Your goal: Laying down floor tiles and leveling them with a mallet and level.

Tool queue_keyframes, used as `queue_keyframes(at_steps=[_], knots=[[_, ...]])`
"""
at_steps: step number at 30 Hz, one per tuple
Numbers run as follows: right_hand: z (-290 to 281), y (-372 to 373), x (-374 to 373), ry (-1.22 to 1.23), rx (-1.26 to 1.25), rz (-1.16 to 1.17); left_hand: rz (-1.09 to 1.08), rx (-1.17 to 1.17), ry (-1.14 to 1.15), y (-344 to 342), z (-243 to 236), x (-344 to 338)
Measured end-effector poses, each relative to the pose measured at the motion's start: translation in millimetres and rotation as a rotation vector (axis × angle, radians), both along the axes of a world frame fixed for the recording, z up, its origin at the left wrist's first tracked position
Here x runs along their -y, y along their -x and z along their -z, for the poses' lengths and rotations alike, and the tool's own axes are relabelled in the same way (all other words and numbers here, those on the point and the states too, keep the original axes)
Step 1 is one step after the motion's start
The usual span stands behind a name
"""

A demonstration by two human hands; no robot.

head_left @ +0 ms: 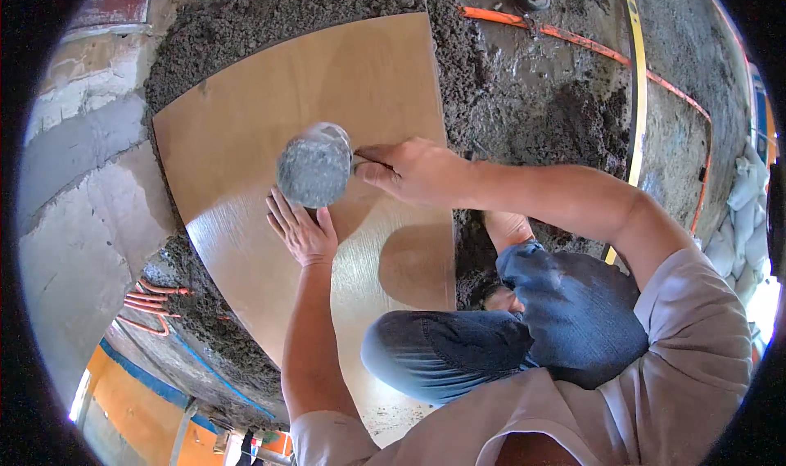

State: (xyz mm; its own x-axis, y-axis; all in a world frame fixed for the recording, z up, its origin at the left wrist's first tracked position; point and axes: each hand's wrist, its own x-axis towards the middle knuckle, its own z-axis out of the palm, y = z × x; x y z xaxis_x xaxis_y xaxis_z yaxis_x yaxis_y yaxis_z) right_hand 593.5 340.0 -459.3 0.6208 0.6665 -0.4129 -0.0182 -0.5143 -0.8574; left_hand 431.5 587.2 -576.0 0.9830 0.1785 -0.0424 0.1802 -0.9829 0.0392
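Note:
A large tan floor tile (327,81) lies on a bed of dark wet mortar (524,114). My left hand (301,233) rests flat on the tile, fingers spread, holding nothing. My right hand (413,171) grips the handle of a mallet whose round grey head (314,167) hangs just above the tile, right beside my left fingertips. The handle is mostly hidden inside my fist.
A grey concrete wall (90,187) borders the tile on the left. A yellow spirit level (637,89) and an orange pipe (589,48) lie across the mortar at the right. My knees in blue jeans (508,335) crouch on the tile. White sacks (741,212) sit far right.

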Motion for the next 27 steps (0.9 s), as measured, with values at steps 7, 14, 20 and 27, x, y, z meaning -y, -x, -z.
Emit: queue_keyframes(at_steps=[7,14,20,27], knots=[[29.8,-22.0,-20.9,0.095,0.003,0.028,-0.032,0.007,0.081,-9.1,-6.1,13.6],[38.6,-34.2,-37.8,0.017,0.018,0.076,-0.035,-0.01,0.071,-9.2,-10.9,13.3],[20.8,-41.2,-85.5,-0.144,0.051,0.091,-0.048,-0.031,0.101,-5.3,-15.1,9.4],[33.8,-58.0,-127.1,-0.019,0.095,-0.02,-0.046,-0.041,0.13,-7.6,-14.9,11.5]])
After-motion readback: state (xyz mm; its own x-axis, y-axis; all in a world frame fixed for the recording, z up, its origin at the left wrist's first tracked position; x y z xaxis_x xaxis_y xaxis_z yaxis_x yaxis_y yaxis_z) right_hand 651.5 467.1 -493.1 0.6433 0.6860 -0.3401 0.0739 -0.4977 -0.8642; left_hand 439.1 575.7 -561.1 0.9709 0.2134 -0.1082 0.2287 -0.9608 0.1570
